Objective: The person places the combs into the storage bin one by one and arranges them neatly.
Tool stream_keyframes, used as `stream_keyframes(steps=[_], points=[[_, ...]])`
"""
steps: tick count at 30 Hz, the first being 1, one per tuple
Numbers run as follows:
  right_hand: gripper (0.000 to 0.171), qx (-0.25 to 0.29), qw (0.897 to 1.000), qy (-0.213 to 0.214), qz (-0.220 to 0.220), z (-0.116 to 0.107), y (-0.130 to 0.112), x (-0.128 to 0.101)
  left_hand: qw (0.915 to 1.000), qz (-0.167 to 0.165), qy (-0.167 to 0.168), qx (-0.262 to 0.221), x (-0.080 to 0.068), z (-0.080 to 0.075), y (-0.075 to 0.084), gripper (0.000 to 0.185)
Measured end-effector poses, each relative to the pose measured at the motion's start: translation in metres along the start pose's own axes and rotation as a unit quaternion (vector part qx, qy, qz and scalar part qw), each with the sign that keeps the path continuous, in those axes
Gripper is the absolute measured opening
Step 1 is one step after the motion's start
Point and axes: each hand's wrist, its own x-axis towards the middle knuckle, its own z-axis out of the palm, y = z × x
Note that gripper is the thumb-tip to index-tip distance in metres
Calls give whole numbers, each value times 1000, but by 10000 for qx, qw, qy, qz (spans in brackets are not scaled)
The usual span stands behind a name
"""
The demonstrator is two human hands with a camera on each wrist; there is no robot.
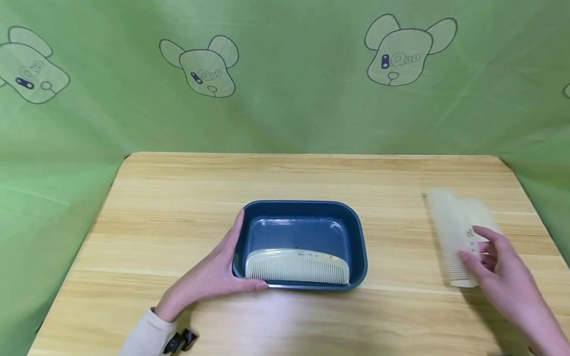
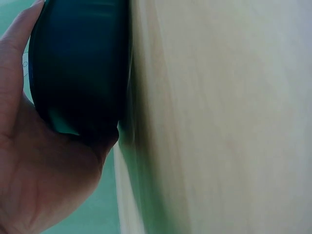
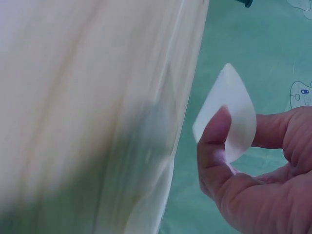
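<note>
A dark blue plastic basin [image 1: 303, 206] stands on the table, and my left hand [image 1: 215, 272] grips its near left corner. The thumb lies along the front and the fingers along the left side. Inside, against the front wall, rests a pale comb [image 1: 297, 266], teeth toward me. At the right, my right hand [image 1: 505, 275] pinches a second pale comb [image 1: 448, 225] between thumb and fingers. In the right wrist view this comb [image 3: 239, 105] is raised off the tabletop. Behind it in the head view lies another pale piece with a rounded edge [image 1: 483, 212], partly hidden by the held comb.
A light wood-grain table [image 1: 171, 205] spreads under everything. Green sheeting [image 1: 287, 115] with cartoon animal heads hangs behind and at both sides. Dark wrist mounts [image 1: 180, 342] sit at the cuffs.
</note>
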Motion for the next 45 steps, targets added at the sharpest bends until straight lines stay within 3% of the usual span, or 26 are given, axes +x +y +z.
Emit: stream_keyframes(steps=[5,10,14,22,26,33,45], points=[[63,531,9986,-45,-60,4,-4,2,10000,-38,-11,20,-1,0,0,150],[61,1174,9924,-357,-30,7,-10,5,10000,-52,9,13,-3,-1,2,150],[63,1381,9885,-609,-30,9,-14,6,10000,-61,3,-11,-4,-2,2,149],[65,2122,9730,-909,-65,11,-24,9,10000,-68,22,5,-4,-3,2,150],[62,2078,9739,-912,-99,11,-31,11,10000,-80,5,35,-3,-3,2,149],[57,1549,9825,-1013,-193,15,-43,13,10000,-41,-11,32,-1,-2,3,149],[57,1629,9771,-1358,-181,19,-62,15,10000,-78,-55,14,-2,-2,3,149]])
